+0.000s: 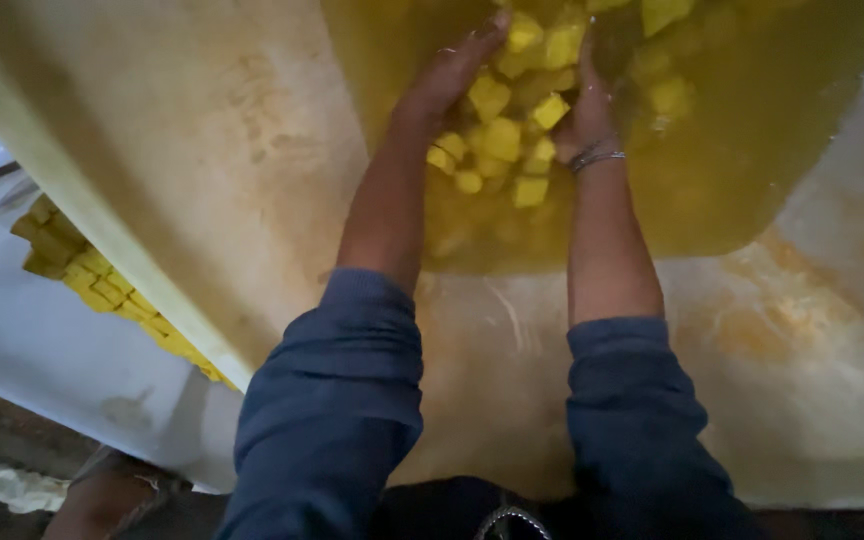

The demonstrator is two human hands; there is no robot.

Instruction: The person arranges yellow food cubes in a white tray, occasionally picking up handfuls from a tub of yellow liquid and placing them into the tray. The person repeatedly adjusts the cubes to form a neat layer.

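Above the tub's yellow liquid [732, 170], left hand [452, 75] and right hand [584, 115] spread open, cupping wet yellow cubes [502, 135]

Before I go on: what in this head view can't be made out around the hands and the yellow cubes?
- Left hand and right hand: palms hidden by the yellow cubes between them.
- How deep the cubes go: murky yellow liquid hides it.
- Tub: far side cut off by the top edge.
- Cubes on the white sheet: partly hidden by the tub's rim.
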